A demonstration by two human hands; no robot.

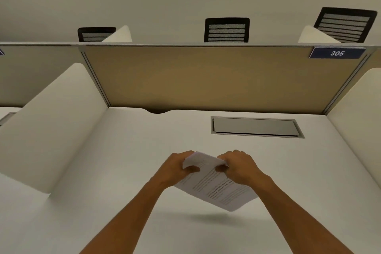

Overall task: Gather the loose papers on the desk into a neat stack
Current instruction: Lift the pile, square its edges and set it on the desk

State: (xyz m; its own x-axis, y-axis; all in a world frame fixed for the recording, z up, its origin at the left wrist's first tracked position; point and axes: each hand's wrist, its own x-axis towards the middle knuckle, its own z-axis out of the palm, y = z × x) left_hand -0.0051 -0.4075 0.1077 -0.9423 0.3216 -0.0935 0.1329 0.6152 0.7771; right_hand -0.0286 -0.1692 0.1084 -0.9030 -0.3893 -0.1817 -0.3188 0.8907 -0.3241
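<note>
Both hands are on the papers [214,183] here, holding them up off the white bench [127,150] so you can see their shadow underneath. The left hand [177,168] pinches the far left edge, thumb on top and fingers curled under, and the right hand [240,168] does the same on the far right. The far edge is bunched between the two grips and the printed near end sags toward the camera. Looks like several sheets, but the blur makes it hard to count. Further back there's a grey hatch [255,127] set in the bench, a tan divider [206,78], and a blue 305 sign [337,53].
</note>
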